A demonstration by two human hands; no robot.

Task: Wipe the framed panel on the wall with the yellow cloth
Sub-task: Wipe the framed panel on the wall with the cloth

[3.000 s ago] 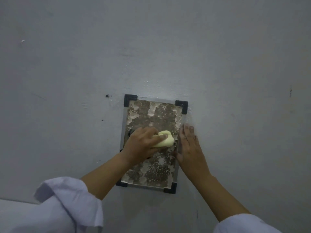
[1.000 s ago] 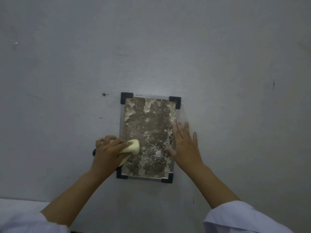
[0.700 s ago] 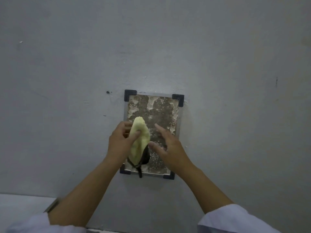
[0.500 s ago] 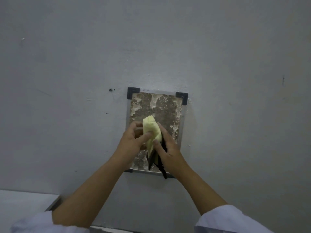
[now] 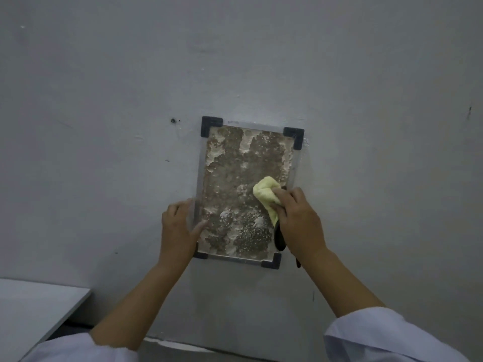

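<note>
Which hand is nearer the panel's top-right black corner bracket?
Right. The right hand grips the yellow cloth on the panel's right side, below the bracket. The left hand rests on the panel's left edge, farther away.

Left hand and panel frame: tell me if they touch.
Touching. The head view shows the left hand pressed over the frame's left edge, thumb on the panel.

The framed panel (image 5: pixel 243 189), upright on the wall with black corner pieces and a mottled brown-white face, had the bunched yellow cloth (image 5: pixel 266 193) pressed against its right middle part
</note>
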